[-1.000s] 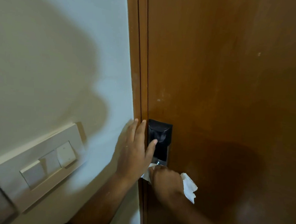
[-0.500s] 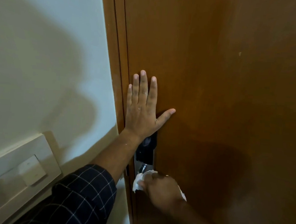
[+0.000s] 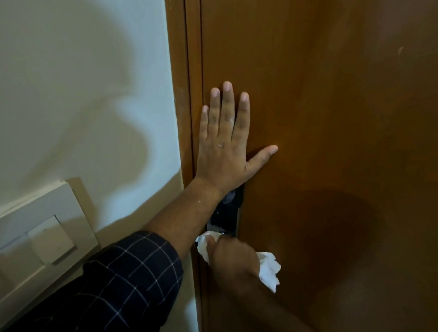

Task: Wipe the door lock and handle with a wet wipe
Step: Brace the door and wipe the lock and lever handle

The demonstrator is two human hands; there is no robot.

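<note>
A black door lock (image 3: 227, 212) sits on the left edge of the brown wooden door (image 3: 343, 122); my left wrist covers its top. My left hand (image 3: 223, 143) lies flat on the door above the lock, fingers spread and pointing up. My right hand (image 3: 233, 256) is just below the lock, closed around a crumpled white wet wipe (image 3: 269, 270) that sticks out on both sides of the fist. The handle is hidden under my right hand and the wipe.
A white wall (image 3: 77, 80) lies left of the door frame (image 3: 181, 86). A beige switch plate (image 3: 34, 231) is mounted low on that wall. My dark checked sleeve (image 3: 118, 283) crosses the lower left.
My left hand left the lock's side and rose to press flat on the door above it. My right hand keeps the wipe at the handle below the lock, shifting slightly.
</note>
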